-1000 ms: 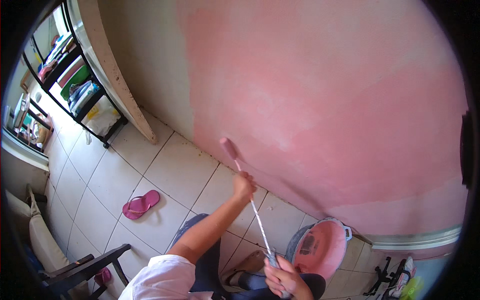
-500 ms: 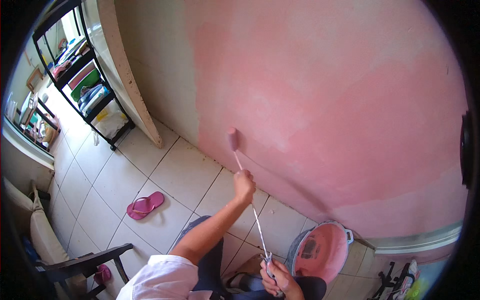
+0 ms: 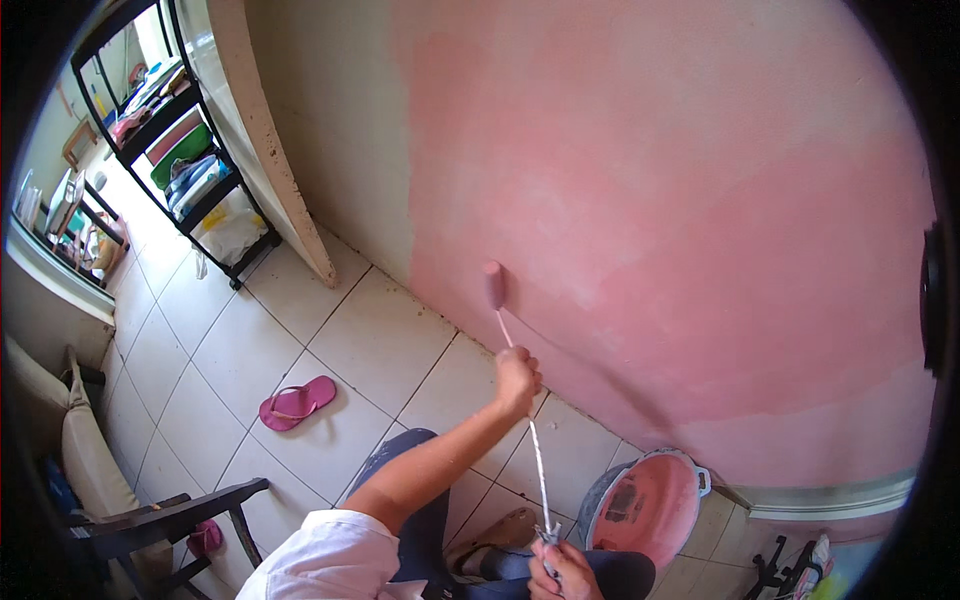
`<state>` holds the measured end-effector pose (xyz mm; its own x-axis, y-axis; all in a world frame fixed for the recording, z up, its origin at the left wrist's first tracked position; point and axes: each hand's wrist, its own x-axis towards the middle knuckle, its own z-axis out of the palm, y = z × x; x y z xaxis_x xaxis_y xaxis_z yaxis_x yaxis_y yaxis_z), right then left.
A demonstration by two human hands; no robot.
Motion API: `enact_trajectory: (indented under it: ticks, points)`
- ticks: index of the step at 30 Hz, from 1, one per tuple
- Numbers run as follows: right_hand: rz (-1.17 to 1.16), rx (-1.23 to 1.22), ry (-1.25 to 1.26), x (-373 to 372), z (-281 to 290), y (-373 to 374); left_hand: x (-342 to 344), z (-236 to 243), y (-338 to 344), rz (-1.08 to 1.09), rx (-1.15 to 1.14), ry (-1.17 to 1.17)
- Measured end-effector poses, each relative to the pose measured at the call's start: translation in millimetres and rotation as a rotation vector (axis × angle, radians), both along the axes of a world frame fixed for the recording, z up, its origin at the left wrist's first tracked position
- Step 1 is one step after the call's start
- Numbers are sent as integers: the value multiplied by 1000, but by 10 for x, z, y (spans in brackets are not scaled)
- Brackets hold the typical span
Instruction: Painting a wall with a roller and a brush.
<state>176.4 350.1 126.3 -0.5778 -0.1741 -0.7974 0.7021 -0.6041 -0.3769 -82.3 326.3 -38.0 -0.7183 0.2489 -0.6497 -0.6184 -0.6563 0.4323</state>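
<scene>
A paint roller (image 3: 495, 285) with pink paint is up against the pink-painted lower wall (image 3: 640, 200), right of an unpainted strip. My left hand (image 3: 517, 383) is closed round the roller's long pole, below the roller. My right hand (image 3: 563, 574) grips the lower end of the same pole at the bottom of the view, over my legs. Beside my right knee stands a tub (image 3: 677, 520) coated inside with pink paint.
A pink flip-flop (image 3: 298, 403) lies on the tiled floor (image 3: 245, 340). A black chair (image 3: 165, 523) is at the lower left. A black rolling shelf (image 3: 165, 130) with mixed items stands by a doorway. Dark clutter (image 3: 790, 570) sits at the lower right.
The roller rose a little along the wall, then moved right and slightly down, with my left hand shifting right along with it. My view has also shifted a little.
</scene>
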Motion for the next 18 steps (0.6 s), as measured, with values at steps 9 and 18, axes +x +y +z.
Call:
enact_trajectory:
  ticks: [9, 18]
  points:
    - [109, -135, 131, -478, -465, -280, -573, -500, -650, 69, -89, 38]
    - [86, -67, 54, -543, -284, -306, -548, -670, -531, 54, -185, 69]
